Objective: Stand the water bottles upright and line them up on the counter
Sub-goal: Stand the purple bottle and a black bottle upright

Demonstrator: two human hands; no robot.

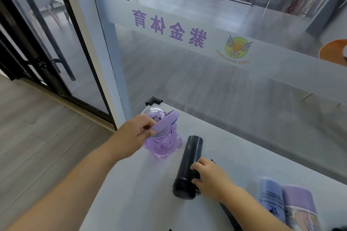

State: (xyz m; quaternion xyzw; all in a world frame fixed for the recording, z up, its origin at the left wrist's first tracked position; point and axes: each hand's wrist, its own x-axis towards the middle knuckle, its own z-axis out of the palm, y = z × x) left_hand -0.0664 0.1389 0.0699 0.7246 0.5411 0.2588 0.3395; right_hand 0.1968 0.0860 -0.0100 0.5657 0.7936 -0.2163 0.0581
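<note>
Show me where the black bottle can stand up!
Bare counter lies between the black bottle and the glass wall, beyond the lavender bottle. Another patch sits left of the black bottle, nearer than the purple bottle. Near right is crowded.

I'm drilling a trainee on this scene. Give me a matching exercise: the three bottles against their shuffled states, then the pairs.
1. black bottle
2. clear purple bottle
3. lavender printed bottle

A. strap pinched by the left hand
B. lying on the counter, no hand on it
C. lying on the counter, gripped by the right hand

Pairs: 1-C, 2-A, 3-B
</note>
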